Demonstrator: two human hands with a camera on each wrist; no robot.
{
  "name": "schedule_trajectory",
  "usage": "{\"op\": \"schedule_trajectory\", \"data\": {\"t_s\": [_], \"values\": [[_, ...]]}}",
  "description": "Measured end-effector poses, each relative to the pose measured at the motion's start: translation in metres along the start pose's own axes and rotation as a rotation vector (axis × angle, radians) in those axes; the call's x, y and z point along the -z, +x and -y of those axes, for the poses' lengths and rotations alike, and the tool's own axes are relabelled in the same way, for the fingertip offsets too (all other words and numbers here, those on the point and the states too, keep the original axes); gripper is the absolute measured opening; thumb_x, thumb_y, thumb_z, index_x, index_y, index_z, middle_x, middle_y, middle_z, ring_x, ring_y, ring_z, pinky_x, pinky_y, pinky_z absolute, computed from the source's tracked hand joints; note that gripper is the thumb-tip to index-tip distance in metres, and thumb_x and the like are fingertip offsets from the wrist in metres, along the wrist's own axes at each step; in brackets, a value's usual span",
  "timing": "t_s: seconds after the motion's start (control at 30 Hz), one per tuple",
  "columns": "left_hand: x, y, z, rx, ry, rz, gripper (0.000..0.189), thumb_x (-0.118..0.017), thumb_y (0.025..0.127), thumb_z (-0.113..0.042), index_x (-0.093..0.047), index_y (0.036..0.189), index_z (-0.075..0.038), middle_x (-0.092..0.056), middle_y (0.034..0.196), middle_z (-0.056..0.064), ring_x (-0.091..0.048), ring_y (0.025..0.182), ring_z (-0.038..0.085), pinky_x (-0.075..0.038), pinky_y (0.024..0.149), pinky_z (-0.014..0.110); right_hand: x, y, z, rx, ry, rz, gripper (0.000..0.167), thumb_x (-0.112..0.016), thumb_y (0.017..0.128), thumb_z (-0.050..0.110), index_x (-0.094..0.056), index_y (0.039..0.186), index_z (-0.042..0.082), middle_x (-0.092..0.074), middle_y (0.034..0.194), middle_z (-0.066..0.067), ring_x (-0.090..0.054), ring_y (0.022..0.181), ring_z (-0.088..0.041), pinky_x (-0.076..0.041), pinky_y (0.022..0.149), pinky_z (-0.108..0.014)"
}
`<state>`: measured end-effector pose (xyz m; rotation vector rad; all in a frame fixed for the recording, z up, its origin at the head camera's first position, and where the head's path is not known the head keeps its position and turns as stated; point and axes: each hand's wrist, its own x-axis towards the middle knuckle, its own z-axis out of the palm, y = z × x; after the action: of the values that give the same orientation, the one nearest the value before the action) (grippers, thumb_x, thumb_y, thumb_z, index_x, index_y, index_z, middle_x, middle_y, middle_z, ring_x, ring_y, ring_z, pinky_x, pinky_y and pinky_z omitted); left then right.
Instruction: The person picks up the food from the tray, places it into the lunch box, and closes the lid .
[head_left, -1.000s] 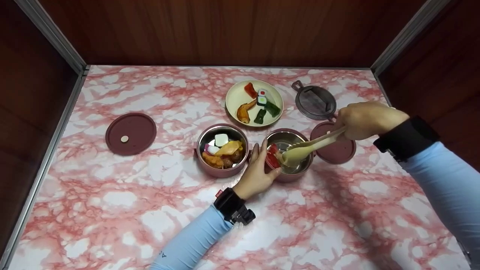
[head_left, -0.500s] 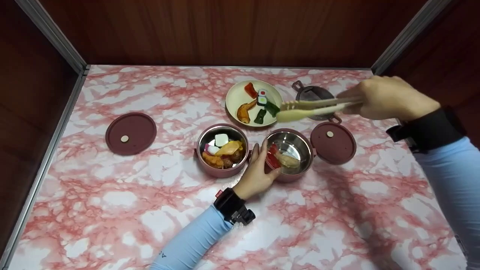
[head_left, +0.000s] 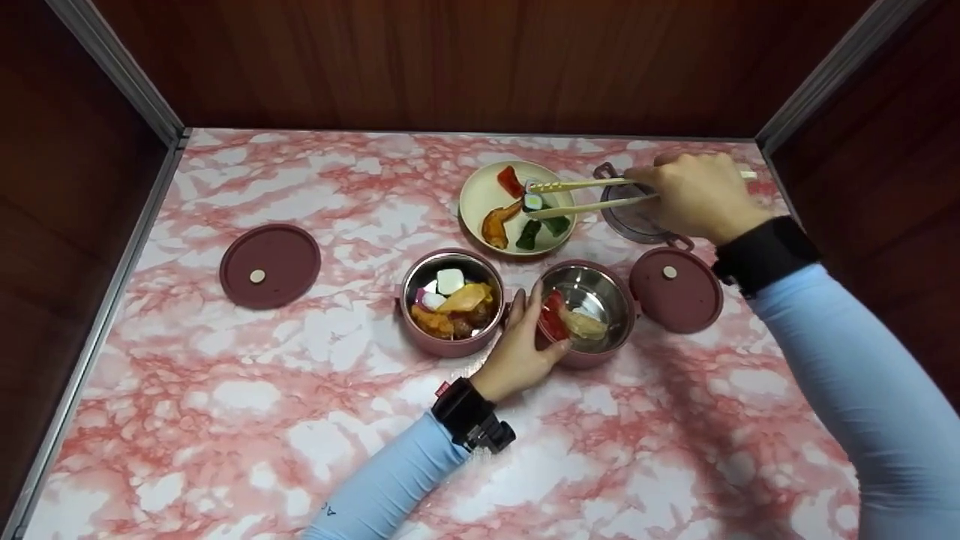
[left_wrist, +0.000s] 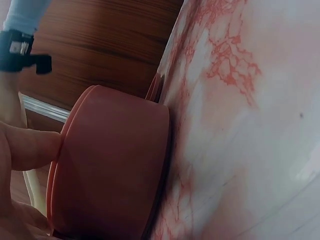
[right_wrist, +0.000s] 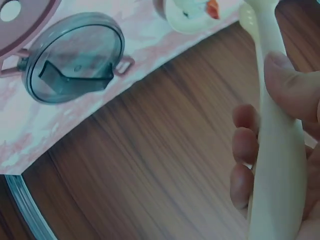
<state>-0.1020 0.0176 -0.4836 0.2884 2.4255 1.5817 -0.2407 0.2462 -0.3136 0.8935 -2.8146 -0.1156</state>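
My left hand (head_left: 521, 352) holds the rim of the right-hand pink pot (head_left: 592, 358), thumb at the near side; the left wrist view shows a fingertip on the rim of that pot (left_wrist: 110, 165). Inside it lie a red food piece (head_left: 553, 319) and a pale tan one (head_left: 585, 325). My right hand (head_left: 694, 191) grips cream tongs (head_left: 577, 184), their arms spread. The tong tips are over the cream plate (head_left: 474, 199), either side of a sushi roll (head_left: 533, 202). On the plate are also a red piece (head_left: 511, 181), an orange shrimp-like piece (head_left: 495, 229) and dark green pieces (head_left: 528, 235).
A second pink pot (head_left: 450, 346) with several foods stands just left of my left hand. Maroon lids lie at left (head_left: 281, 251) and right (head_left: 682, 304). A grey see-through lid (right_wrist: 100, 55) with side loops lies under my right hand. Wood panels (head_left: 465, 67) border the table.
The tongs came up out of the right pot, leaving the tan piece inside, and moved up and left over the plate with arms spread. My left hand stays on the pot.
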Motion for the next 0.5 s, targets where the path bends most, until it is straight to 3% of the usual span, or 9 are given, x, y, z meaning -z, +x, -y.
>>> {"op": "schedule_trajectory", "data": {"t_s": [0.27, 0.37, 0.5], "values": [[0.001, 0.002, 0.0, 0.001, -0.003, 0.004, 0.1, -0.071, 0.091, -0.028, 0.0, 0.161, -0.025, 0.002, 0.161, 0.026, -0.02, 0.142, 0.051, -0.029, 0.11, 0.06, -0.015, 0.043, 0.01, 0.054, -0.029, 0.071, 0.034, -0.068, 0.078, 0.015, -0.073, 0.112, 0.02, -0.065, 0.082, -0.011, -0.059, 0.062, -0.034, -0.044, 0.048, -0.052], [0.001, 0.001, 0.0, -0.007, -0.001, 0.005, 0.097, -0.069, 0.093, -0.029, 0.0, 0.161, -0.025, 0.003, 0.161, 0.027, -0.021, 0.141, 0.05, -0.03, 0.109, 0.06, -0.014, 0.059, 0.015, 0.078, -0.077, 0.127, 0.025, -0.075, 0.08, 0.016, -0.073, 0.105, 0.017, -0.066, 0.084, -0.012, -0.061, 0.066, -0.036, -0.048, 0.054, -0.054], [0.001, 0.0, 0.001, -0.017, -0.005, 0.002, 0.095, -0.067, 0.095, -0.03, 0.001, 0.161, -0.026, 0.003, 0.161, 0.027, -0.023, 0.141, 0.05, -0.031, 0.109, 0.059, -0.012, 0.079, 0.021, 0.11, -0.134, 0.214, 0.028, -0.078, 0.08, 0.018, -0.074, 0.107, 0.015, -0.068, 0.084, -0.016, -0.063, 0.072, -0.037, -0.05, 0.058, -0.054]]}}
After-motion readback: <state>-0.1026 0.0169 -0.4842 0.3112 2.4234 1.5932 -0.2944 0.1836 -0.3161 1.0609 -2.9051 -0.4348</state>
